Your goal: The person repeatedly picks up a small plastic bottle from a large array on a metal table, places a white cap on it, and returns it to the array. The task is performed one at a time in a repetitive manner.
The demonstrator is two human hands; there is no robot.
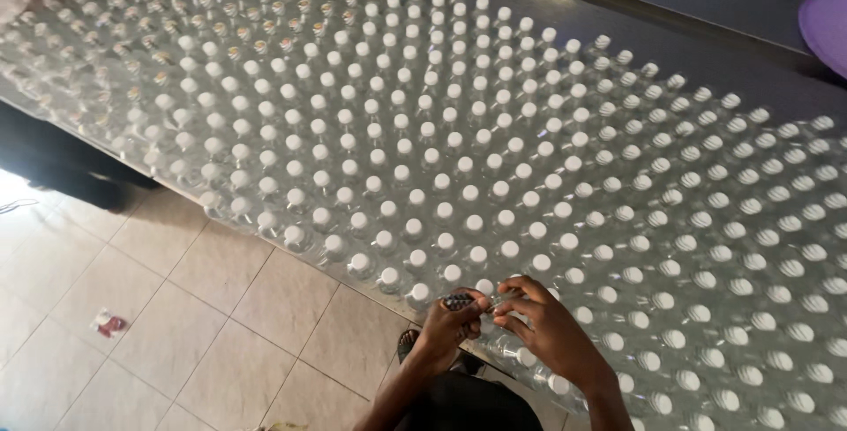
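A very large batch of clear plastic bottles with white caps (441, 157) stands packed upright in rows on a table. At its near edge, my left hand (445, 325) pinches a small dark ridged object (459, 301) between thumb and fingers. My right hand (547, 325) is beside it, fingers curled over the cap of a bottle (494, 294) in the front row. The two hands nearly touch. What the right hand's fingertips grip is partly hidden.
The table's near edge runs diagonally above a beige tiled floor (176, 325). A small red and white scrap (108, 323) lies on the tiles. A dark ledge (688, 7) runs behind the bottles, with a purple object (828, 25) at the far right. My sandalled foot (408, 343) shows below.
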